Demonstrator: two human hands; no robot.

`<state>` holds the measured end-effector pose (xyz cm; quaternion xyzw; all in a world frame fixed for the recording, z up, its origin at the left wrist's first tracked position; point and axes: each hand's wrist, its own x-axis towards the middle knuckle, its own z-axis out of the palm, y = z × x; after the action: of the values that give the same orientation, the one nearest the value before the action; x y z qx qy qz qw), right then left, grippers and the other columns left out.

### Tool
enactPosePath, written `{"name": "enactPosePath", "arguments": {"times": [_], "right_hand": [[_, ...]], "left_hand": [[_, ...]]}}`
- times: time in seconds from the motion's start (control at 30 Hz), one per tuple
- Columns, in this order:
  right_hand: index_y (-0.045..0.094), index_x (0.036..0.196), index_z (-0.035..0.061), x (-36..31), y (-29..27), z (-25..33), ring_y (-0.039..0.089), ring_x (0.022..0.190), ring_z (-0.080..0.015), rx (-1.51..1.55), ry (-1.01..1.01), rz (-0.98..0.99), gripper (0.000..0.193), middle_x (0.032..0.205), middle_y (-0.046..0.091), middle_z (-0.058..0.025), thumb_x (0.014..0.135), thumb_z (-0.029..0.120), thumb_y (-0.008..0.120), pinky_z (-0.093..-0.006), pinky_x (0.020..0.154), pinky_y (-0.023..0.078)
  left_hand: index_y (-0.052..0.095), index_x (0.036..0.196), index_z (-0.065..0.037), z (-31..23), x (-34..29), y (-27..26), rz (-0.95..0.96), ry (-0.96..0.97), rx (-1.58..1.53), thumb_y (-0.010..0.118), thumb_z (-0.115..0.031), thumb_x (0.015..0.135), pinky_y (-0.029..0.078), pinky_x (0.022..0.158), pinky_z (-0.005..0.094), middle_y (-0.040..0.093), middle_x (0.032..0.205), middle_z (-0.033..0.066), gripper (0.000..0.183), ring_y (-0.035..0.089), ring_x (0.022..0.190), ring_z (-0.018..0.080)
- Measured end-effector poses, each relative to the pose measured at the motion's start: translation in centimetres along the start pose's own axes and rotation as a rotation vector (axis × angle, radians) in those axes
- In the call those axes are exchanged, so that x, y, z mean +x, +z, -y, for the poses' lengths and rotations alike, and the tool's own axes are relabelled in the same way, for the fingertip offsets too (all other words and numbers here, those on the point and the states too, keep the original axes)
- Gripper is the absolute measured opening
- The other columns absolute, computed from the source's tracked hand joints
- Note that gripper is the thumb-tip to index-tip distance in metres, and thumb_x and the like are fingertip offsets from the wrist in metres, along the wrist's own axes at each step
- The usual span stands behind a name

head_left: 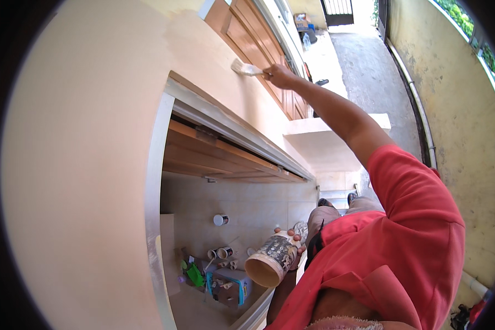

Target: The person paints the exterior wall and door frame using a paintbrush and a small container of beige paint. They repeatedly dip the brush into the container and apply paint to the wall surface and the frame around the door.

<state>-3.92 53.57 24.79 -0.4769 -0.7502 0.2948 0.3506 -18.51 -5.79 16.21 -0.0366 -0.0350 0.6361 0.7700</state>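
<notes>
My right arm reaches far up and away, and my right hand (281,76) is closed around the handle of a paintbrush (248,69). The pale, paint-coated bristles touch or almost touch the peach-coloured wall (225,49) between a doorway and a wooden door. Lower down, my left hand (301,249) grips a paint can (272,257) with a dark, paint-smeared label. The can is tilted with its mouth towards me and its inner wall is pale. Only the fingertips of that hand show around the can's far side; the rest is hidden.
Beneath me is a ladder step (335,194) with my feet near it. The door frame (154,159) opens onto a tiled floor with a white can (220,220), several more cans, a green item (194,274) and a box (231,287). A ledge (335,129) juts out by my arm.
</notes>
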Motion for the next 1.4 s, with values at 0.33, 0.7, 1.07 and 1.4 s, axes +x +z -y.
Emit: {"name": "enactPosePath", "arguments": {"times": [0.33, 0.7, 1.07, 1.4], "right_hand": [[0.076, 0.099, 0.0042, -1.6, -3.9, 3.4, 0.074, 0.110, -0.0348, -0.665, -0.142, 0.200, 0.019, 0.108, 0.078, -0.0175, 0.088, 0.004, 0.061, -0.0486, 0.086, 0.057], [0.077, 0.105, 0.0042, 3.3, -19.3, 19.2, 0.072, 0.089, -0.0366, -0.342, -0.407, -0.157, 0.020, 0.092, 0.076, -0.0208, 0.096, 0.019, 0.068, -0.0468, 0.079, 0.055], [0.067, 0.122, 0.0021, 2.0, -2.6, 7.1, 0.069, 0.093, -0.0361, 0.068, -0.286, 0.000, 0.028, 0.098, 0.073, -0.0207, 0.108, 0.025, 0.062, -0.0475, 0.083, 0.052], [0.070, 0.120, 0.0059, -5.3, 4.3, -5.1, 0.069, 0.110, -0.0417, -0.131, 0.031, 0.265, 0.024, 0.110, 0.074, -0.0226, 0.104, 0.021, 0.060, -0.0516, 0.092, 0.053]], "left_hand": [[0.054, 0.152, -0.028, 0.1, -0.3, -0.5, 0.027, 0.019, 0.008, 0.054, -0.040, 0.107, 0.050, 0.094, 0.0580, 0.050, 0.145, 0.0159, 0.046, 0.047, 0.137, 0.0356], [0.057, 0.150, -0.029, 0.1, -0.3, -0.6, 0.011, 0.017, -0.018, 0.051, -0.040, 0.109, 0.051, 0.089, 0.0592, 0.050, 0.144, 0.0157, 0.043, 0.049, 0.135, 0.0365], [0.057, 0.148, -0.027, 0.6, -0.9, -1.0, -0.027, 0.055, -0.053, 0.053, -0.041, 0.108, 0.052, 0.089, 0.0586, 0.051, 0.143, 0.0149, 0.043, 0.048, 0.135, 0.0359], [0.056, 0.149, -0.026, 1.0, -0.6, -0.3, -0.028, 0.079, -0.077, 0.055, -0.042, 0.106, 0.051, 0.090, 0.0586, 0.049, 0.142, 0.0156, 0.046, 0.047, 0.131, 0.0358]]}}
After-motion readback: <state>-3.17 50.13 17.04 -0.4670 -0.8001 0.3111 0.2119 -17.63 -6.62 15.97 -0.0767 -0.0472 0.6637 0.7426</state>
